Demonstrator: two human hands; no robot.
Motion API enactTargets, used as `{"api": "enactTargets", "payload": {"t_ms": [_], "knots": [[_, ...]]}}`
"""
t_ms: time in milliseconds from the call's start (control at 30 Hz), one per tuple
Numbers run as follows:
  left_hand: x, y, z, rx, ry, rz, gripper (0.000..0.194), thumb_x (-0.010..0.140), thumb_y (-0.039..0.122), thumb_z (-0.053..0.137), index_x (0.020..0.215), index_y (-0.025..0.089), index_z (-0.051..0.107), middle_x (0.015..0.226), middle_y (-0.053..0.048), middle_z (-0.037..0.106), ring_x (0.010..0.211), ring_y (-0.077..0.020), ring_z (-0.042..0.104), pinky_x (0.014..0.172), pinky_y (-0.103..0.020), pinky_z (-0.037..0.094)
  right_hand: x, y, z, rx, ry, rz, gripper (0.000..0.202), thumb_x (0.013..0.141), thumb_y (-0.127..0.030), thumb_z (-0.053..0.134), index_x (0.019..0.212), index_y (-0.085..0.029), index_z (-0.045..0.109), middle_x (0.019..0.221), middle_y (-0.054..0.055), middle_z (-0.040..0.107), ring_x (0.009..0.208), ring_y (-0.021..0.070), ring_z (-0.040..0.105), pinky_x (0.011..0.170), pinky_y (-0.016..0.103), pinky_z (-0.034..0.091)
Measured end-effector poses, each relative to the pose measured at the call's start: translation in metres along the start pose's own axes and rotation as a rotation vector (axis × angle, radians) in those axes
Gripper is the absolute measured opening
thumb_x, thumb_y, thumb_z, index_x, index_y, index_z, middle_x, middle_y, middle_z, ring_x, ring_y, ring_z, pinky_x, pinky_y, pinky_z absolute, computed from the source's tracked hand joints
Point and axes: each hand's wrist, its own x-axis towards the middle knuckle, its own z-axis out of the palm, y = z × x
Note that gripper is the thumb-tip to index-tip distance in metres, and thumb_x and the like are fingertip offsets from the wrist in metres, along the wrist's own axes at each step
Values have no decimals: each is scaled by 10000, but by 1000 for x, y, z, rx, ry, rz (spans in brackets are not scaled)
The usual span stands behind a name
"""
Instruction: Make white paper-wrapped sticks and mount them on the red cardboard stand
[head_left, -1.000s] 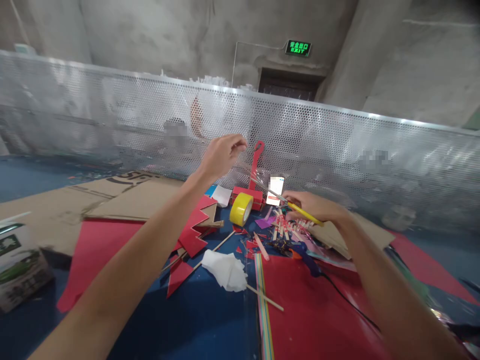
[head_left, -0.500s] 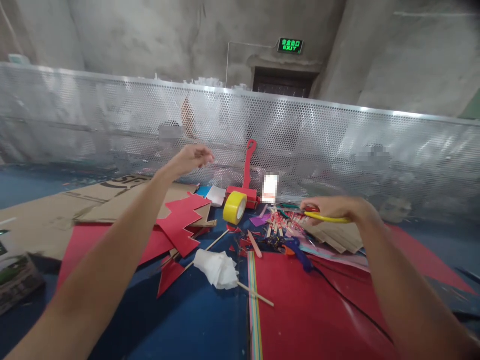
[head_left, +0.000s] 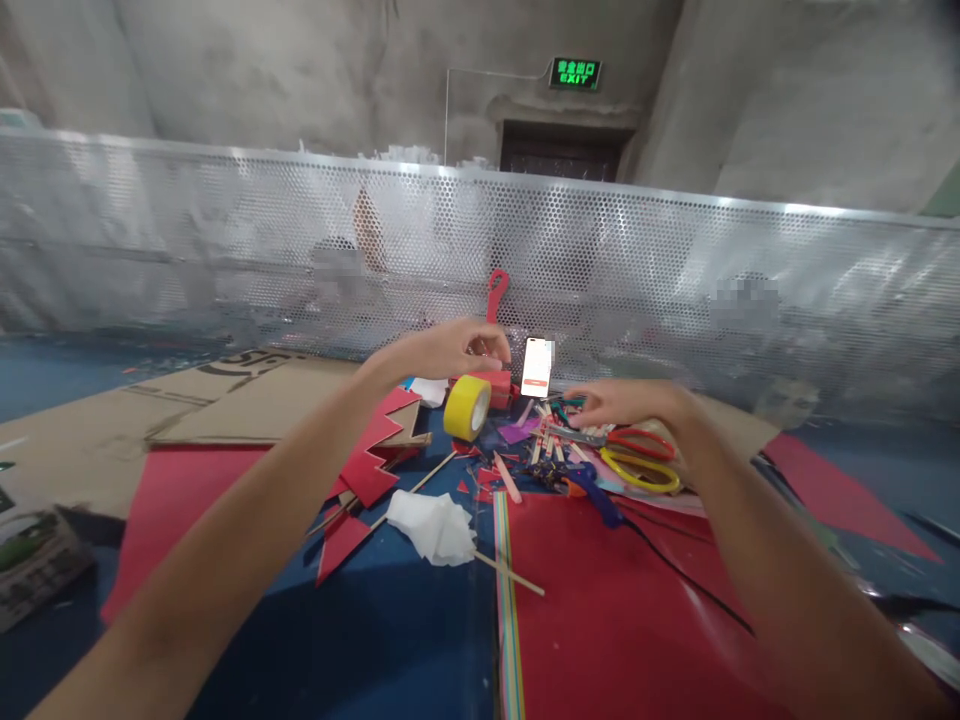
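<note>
My left hand [head_left: 476,345] hangs over a red tool-shaped piece, its fingers curved and apart. The looped handle [head_left: 497,285] of that red piece rises behind the hand, and its red block base [head_left: 496,388] shows below; whether I touch it is hidden. To the right, my right hand [head_left: 626,402] stretches over a pile of small sticks [head_left: 553,442] with fingers extended. Just under it lie scissors [head_left: 634,438] with red and yellow handles, loose on the pile. A yellow tape roll [head_left: 466,410] stands in front of my left hand.
A lit phone [head_left: 535,367] leans at the perforated metal screen [head_left: 420,250]. Nearer are a blue glue gun [head_left: 600,497] with a cord, red sheets [head_left: 600,600], crumpled white tissue [head_left: 433,527] and a wooden stick [head_left: 517,577]. Cardboard [head_left: 225,400] covers the left side.
My left hand has moved right and lower, from the air to the red piece. My right hand has let go of the scissors, which now rest on the pile, and shifted left.
</note>
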Motion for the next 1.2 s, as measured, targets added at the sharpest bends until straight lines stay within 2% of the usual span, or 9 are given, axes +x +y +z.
{"api": "enactTargets", "payload": {"t_ms": [67,167,367,500,700,900,967,1067,1200], "knots": [[1,3,2,-8,42,-8,169,888,286,558,989,220,677,958,-37,709,834,-149,624,732,-268,460,2,-35,-5,254,-52,-124,598,872,-543,587,1403,-279,513,1119,65,723,949,221,682,773,306,538],[3,2,5,5,97,-12,163,894,282,550,966,208,676,915,-35,707,795,-142,622,725,-273,464,12,-82,8,699,10,-261,568,873,-510,628,1379,-278,512,1228,84,678,1043,212,662,844,334,547],[0,-5,4,104,40,-36,182,880,256,540,952,228,705,936,-32,722,800,-147,642,734,-275,472,39,-110,53,1232,143,-135,235,798,-339,759,906,-156,656,807,63,717,691,135,668,657,264,556],[-8,1,-2,153,74,-53,286,916,299,523,1162,291,669,1080,-28,721,895,-164,666,800,-285,482,32,-100,46,1200,130,-133,214,803,-321,748,919,-158,671,765,32,706,567,79,589,529,195,496],[-18,22,-9,103,227,-70,634,892,322,601,1477,319,356,1343,-115,601,893,-180,690,773,-278,509,5,-113,30,1103,75,-145,216,834,-346,702,973,-182,688,818,44,725,541,80,586,435,180,423],[-28,46,4,-44,-11,-47,744,812,325,685,1478,313,354,1186,-75,678,803,-143,696,729,-252,502,-23,-126,51,1063,137,-58,257,843,-439,666,854,-183,641,699,23,699,436,77,531,390,197,361],[-35,50,16,-107,-40,-57,688,809,301,680,1441,293,406,1084,-58,711,812,-149,698,724,-253,506,-31,-124,64,1021,156,-59,327,864,-503,618,828,-178,631,672,18,687,425,81,529,407,206,368],[-50,49,42,-122,63,-155,279,893,286,559,1162,234,612,931,-38,729,807,-147,692,735,-268,514,-40,-123,79,875,214,-81,325,891,-491,581,827,-176,628,638,13,666,492,120,592,499,239,432],[-70,36,78,-123,138,-259,162,939,275,469,912,206,613,878,-20,720,766,-152,689,703,-285,522,-46,-128,86,588,279,-131,340,889,-365,620,1192,-214,593,667,-9,685,620,170,649,640,284,462]]}}
